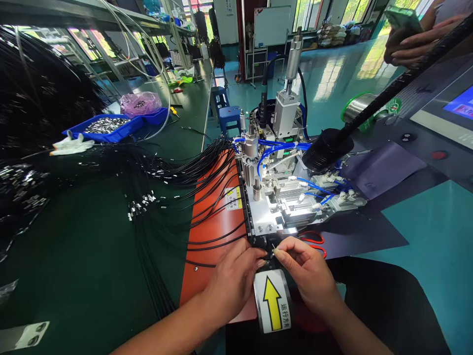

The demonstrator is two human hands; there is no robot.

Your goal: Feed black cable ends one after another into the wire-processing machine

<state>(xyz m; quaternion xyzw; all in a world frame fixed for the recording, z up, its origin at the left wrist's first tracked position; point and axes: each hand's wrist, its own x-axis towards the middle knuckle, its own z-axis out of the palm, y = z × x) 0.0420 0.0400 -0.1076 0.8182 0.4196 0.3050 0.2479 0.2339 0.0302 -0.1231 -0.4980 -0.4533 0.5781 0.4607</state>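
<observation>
At the front edge of the metal machine [271, 214], my left hand [234, 271] is closed, its thumb and fingers pinched together beside a dark feed track. A black cable [201, 265] runs over the orange plate [214, 222] and disappears into this hand. My right hand [308, 268] is closed in a pinch close to the left fingertips. A thin, pale, pin-like piece [274, 247] shows at its thumb and finger; its kind is too small to tell. Several more black cables lie across the orange plate, leading to the machine's left side.
Red-handled scissors [318, 241] lie right of my right hand. A yellow-arrow label [272, 301] faces up below the hands. Bundled cables [142, 204] and a blue tray [114, 135] of metal parts lie left. Another person's hand [424, 42] holds a phone, upper right.
</observation>
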